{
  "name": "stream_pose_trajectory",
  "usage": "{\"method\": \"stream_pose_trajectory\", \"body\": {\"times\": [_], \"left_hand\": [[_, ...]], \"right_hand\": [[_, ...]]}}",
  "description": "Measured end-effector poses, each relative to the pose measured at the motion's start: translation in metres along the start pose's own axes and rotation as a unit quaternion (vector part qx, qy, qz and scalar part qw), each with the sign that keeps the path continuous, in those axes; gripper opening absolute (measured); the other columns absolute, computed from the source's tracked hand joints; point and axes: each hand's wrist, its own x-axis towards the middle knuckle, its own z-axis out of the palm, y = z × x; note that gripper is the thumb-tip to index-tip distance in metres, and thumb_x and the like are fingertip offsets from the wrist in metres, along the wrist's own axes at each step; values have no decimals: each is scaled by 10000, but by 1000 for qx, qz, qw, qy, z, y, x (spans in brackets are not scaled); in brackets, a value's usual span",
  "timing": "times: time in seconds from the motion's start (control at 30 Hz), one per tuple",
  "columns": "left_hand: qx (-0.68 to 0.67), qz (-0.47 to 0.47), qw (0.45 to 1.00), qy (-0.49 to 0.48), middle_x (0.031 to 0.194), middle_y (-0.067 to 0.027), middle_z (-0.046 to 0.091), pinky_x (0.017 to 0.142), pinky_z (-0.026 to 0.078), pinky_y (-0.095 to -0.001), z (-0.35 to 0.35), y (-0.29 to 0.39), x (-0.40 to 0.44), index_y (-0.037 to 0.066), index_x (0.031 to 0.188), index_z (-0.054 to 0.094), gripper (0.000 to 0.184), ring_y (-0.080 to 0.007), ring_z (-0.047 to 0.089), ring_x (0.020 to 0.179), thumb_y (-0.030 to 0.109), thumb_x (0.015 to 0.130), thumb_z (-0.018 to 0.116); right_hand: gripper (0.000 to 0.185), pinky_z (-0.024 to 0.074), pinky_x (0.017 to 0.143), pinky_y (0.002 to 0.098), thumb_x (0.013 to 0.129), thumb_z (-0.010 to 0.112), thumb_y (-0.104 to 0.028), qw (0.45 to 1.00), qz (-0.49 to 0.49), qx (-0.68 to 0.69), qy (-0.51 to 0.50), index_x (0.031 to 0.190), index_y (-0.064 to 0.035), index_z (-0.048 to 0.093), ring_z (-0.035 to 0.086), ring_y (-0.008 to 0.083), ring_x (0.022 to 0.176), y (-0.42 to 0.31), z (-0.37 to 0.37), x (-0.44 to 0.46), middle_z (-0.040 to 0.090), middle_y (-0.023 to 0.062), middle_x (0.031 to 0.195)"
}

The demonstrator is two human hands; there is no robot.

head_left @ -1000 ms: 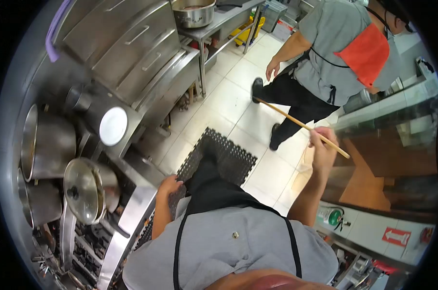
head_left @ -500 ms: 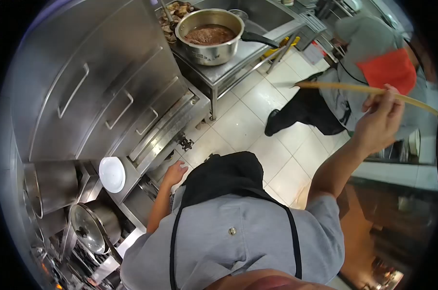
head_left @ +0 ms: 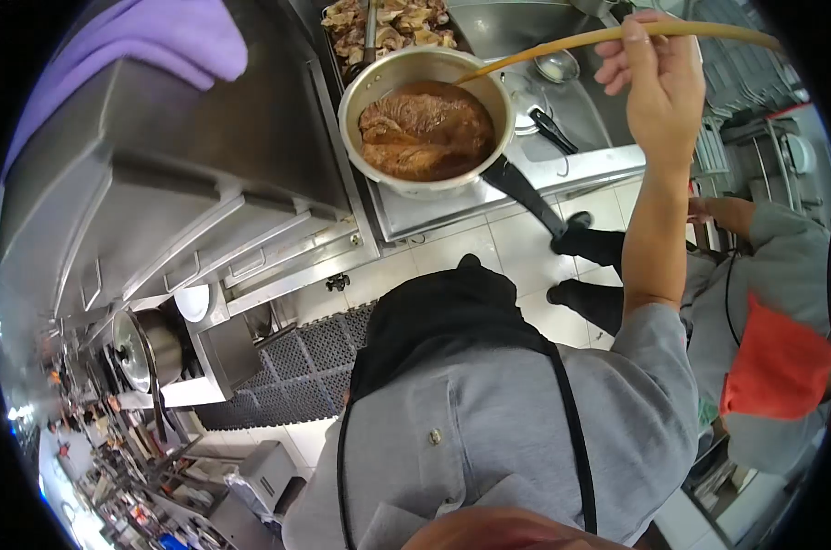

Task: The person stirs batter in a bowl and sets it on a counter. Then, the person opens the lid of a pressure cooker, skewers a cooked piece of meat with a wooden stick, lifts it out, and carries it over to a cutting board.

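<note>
My right hand (head_left: pixel 665 78) is raised at the upper right, its fingers closed round a long, thin wooden stick (head_left: pixel 562 41). The stick slants down to the left, and its tip reaches the inside rim of a metal pot (head_left: pixel 425 188). Large pieces of brown meat (head_left: pixel 425 133) lie in dark liquid inside this pot. A black handle (head_left: pixel 526 197) sticks out from the pot toward the lower right. My left hand is out of sight, behind my body.
Behind the pot, a tray of cooked meat pieces (head_left: pixel 397 27) stands beside a metal sink (head_left: pixel 498 18). A steel cabinet (head_left: pixel 204 165) with a purple cloth (head_left: pixel 149 37) is on the left. A co-worker with a red cloth (head_left: pixel 778 367) stands at the right.
I have come closer to the pot, which now appears larger. My right hand has brought the stick's tip to the pot. My left hand has left the view.
</note>
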Motion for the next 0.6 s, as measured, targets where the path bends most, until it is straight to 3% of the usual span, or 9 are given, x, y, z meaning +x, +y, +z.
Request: {"method": "stream_pose_trajectory", "body": {"times": [0.27,0.4,0.57,0.6], "left_hand": [[-164,-4,986,34,974,-161,639,698,542,-365,119,75,-4,26,1043,601,220,-243,657,789,202,918,557],[-208,10,976,58,985,-155,635,699,545,-360,134,82,1,21,1042,599,214,-235,656,800,191,920,556],[-136,169,969,116,999,-148,630,700,549,-353,129,90,-4,14,1040,597,205,-224,654,815,177,923,555],[-490,-126,857,100,992,-149,633,712,551,-353,136,79,-7,4,1056,594,214,-220,653,840,168,926,554]], "right_hand": [[138,466,511,228,947,560,-84,993,12,111,38,1009,39,550,598,137,581,56,-18,31,641,144,752],[164,440,525,204,942,575,-86,992,28,117,-35,1056,32,564,579,106,582,62,3,31,640,112,756],[174,422,532,187,935,583,-75,993,23,78,-85,1072,31,564,567,86,584,53,21,24,640,95,757],[174,422,532,187,935,583,-75,993,19,74,-87,1072,31,564,567,86,584,54,21,23,640,95,757]]}}
